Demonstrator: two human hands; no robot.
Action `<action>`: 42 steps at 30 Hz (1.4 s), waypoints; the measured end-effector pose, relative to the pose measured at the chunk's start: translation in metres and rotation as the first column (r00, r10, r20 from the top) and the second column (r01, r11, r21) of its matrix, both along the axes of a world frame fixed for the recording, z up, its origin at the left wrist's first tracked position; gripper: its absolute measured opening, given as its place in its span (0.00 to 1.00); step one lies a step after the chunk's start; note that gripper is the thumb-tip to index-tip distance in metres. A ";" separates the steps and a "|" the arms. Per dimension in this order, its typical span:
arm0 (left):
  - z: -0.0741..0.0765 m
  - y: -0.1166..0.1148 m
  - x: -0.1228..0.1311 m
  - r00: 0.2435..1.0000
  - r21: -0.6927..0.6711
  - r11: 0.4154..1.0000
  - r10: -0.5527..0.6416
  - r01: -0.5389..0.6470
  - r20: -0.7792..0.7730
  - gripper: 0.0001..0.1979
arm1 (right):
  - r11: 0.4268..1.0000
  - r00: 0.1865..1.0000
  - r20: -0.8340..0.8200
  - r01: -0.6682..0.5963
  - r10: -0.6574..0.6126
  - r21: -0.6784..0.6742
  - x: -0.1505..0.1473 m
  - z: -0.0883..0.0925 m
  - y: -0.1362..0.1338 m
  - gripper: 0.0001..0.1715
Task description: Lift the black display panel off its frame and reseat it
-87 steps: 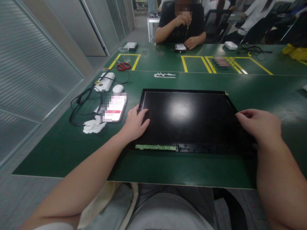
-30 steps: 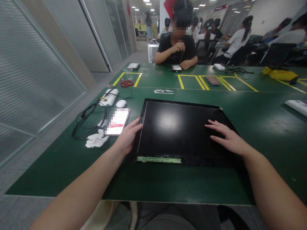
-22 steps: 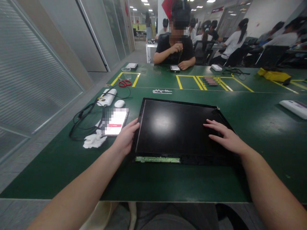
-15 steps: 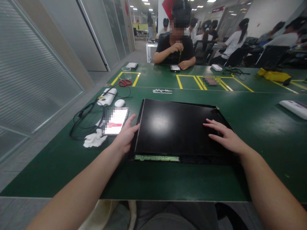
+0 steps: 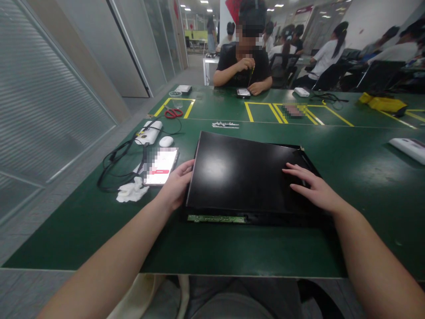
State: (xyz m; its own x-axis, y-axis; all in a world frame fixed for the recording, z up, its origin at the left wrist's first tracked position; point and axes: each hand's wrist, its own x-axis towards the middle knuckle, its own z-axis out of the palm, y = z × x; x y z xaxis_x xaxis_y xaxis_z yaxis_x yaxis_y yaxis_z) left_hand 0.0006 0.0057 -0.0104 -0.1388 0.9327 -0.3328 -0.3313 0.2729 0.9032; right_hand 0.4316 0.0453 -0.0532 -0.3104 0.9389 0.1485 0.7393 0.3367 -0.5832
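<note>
A glossy black display panel lies over a dark frame on the green table. Its left side is raised and its right side sits low in the frame. My left hand grips the panel's left edge, with its fingertips hidden behind and under it. Spread fingers of my right hand rest over the panel's right part. Along the near edge a strip of green circuit board shows below the panel.
Left of the panel are a lit phone, crumpled tissue, a white mouse-like case, black cables and red scissors. Small white strips lie behind the panel. Across the table a person works on a small device.
The panel's left side has risen, tilting it toward the right. My left hand's fingers have gone further behind its edge. My right hand has hardly moved.
</note>
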 end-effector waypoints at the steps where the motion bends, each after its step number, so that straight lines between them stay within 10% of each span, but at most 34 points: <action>1: 0.000 0.000 0.000 1.000 0.019 1.000 -0.002 0.002 -0.002 0.32 | 1.000 1.000 -0.001 0.002 -0.002 -0.001 0.000 0.000 0.000 0.30; 18: 0.011 -0.002 0.006 0.997 0.167 0.984 -0.064 0.056 0.042 0.22 | 1.000 1.000 -0.025 -0.006 0.005 -0.015 -0.003 0.002 -0.002 0.29; 31: 0.016 -0.017 0.009 0.978 0.292 0.939 -0.206 0.184 0.044 0.36 | 0.989 0.992 -0.079 0.110 -0.102 0.096 0.002 0.003 0.000 0.33; 37: 0.017 -0.020 0.011 0.977 0.308 0.932 -0.208 0.188 0.034 0.40 | 0.834 0.861 -0.126 0.509 -0.493 0.214 0.019 0.004 0.007 0.39; 42: 0.018 -0.022 0.011 0.978 0.332 0.924 -0.206 0.188 0.022 0.41 | 0.671 0.632 -0.261 0.735 -0.730 -0.098 0.025 0.008 0.009 0.54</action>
